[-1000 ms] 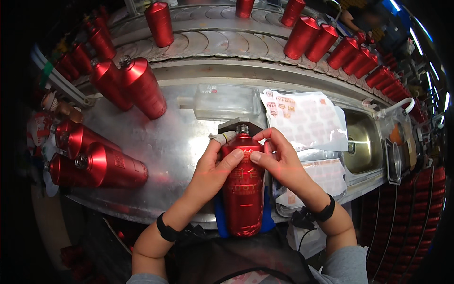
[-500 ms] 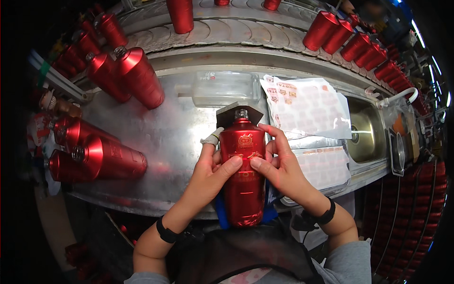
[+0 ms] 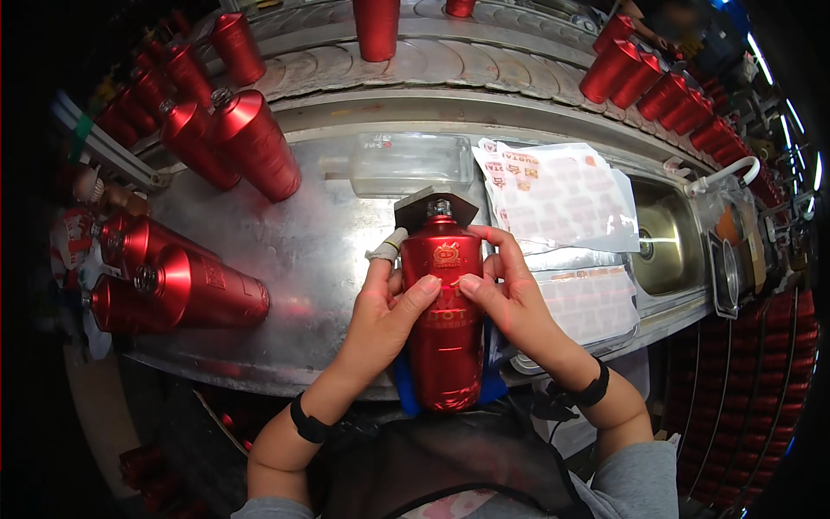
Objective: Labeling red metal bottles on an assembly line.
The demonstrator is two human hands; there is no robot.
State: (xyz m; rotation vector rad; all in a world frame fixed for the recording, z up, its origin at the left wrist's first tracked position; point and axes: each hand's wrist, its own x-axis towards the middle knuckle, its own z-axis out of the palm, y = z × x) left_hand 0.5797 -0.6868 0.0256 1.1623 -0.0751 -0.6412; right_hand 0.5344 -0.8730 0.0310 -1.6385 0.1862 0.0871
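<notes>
A red metallic bottle (image 3: 447, 363) with gold printing lies in front of me, its clear glass neck pointing away. My left hand (image 3: 385, 307) grips its left side, the thumb pressed on the front; one finger wears a white wrapping. My right hand (image 3: 510, 298) holds the opposite side, thumb likewise on the printed face. Under the bottle's neck end is a dark angular support (image 3: 462, 210). A blue cloth-like piece (image 3: 493, 389) shows beneath its base. Both hands' other fingers are partly hidden behind the bottle.
Beyond the support lies a clear glass bottle (image 3: 411, 164). Printed sheets (image 3: 562, 199) lie to the right, beside a metal sink (image 3: 679, 229). Several red bottles stand or lie at left (image 3: 207, 290). A conveyor (image 3: 484, 69) carries more across the back, where a person is partly visible.
Bottles on the conveyor have shifted to the right. My thumbs have moved slightly on the bottle's face, the left a little higher; both hands still hold it.
</notes>
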